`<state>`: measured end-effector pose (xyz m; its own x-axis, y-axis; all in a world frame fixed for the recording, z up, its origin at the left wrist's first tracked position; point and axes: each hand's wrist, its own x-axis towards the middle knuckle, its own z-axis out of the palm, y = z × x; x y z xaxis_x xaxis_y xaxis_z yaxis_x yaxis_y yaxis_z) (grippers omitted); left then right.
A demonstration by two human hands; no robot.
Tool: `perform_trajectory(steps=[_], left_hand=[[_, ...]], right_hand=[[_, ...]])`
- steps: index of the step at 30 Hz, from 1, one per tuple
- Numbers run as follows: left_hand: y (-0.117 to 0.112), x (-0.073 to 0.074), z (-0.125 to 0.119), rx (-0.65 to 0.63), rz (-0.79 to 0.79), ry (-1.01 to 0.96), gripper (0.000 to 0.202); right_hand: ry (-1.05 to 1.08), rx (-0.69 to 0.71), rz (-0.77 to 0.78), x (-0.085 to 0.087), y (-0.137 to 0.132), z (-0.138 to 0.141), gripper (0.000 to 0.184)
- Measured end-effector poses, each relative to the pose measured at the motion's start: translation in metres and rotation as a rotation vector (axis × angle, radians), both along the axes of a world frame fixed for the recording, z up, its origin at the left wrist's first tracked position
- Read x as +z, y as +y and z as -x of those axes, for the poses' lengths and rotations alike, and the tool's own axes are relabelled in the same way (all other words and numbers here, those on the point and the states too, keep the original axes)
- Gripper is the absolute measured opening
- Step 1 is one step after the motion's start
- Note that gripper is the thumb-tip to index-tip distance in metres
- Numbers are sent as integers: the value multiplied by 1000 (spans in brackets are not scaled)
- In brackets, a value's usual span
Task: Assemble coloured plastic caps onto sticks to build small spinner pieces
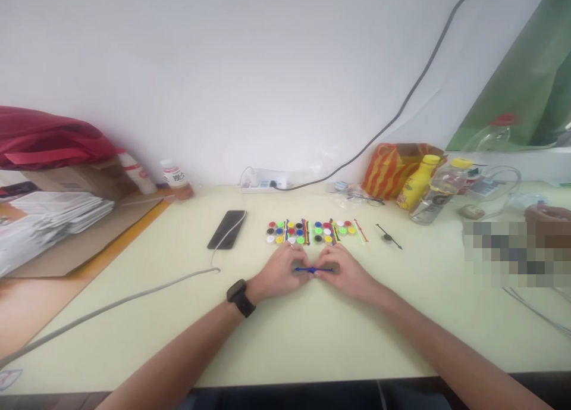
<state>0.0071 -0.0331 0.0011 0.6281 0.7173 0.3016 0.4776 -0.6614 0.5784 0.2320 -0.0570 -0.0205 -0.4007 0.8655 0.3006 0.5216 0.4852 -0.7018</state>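
A thin blue arrow-shaped spinner [313,270] lies level between my hands, low over the table. My left hand [281,270], with a black watch on its wrist, pinches it near the middle from the left. Closed from the other side, my right hand [348,272] grips it near the same spot. Just beyond my fingers, small round discs [292,232] in several colours lie in grouped rows, with thin coloured arrows [306,231] between the groups. To the right rests a black arrow with a round dark base [387,237].
A black phone [227,229] with a cable [147,292] lies left of the discs. Bottles [439,193], a striped bag [386,171] and a power strip [265,184] stand along the wall. Stacked white packets [75,210] are at far left. Another person's hand [546,213] is at far right.
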Motion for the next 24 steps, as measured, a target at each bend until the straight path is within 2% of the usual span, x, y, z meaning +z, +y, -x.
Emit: perform_trajectory(steps=[7, 10, 13, 16, 18, 21, 24], left_hand=[[-5, 5, 1, 2, 10, -20, 14], [-4, 5, 4, 30, 82, -107, 28], [-2, 2, 7, 96, 125, -181, 32], [-1, 1, 9, 129, 116, -201, 32], [-2, 1, 9, 128, 106, -208, 30], [-3, 2, 8, 138, 99, -210, 28], [-2, 2, 7, 160, 88, -208, 25]], right_hand=[[56, -21, 11, 2, -4, -1, 17], [91, -138, 14, 5, -7, -4, 34], [112, -255, 64, 13, -12, -7, 34], [218, -128, 257, 23, -16, -10, 62], [343, -81, 325, 29, -17, -11, 70], [461, -186, 243, 33, -14, -16, 70], [431, -305, 161, 32, -4, -28, 62]])
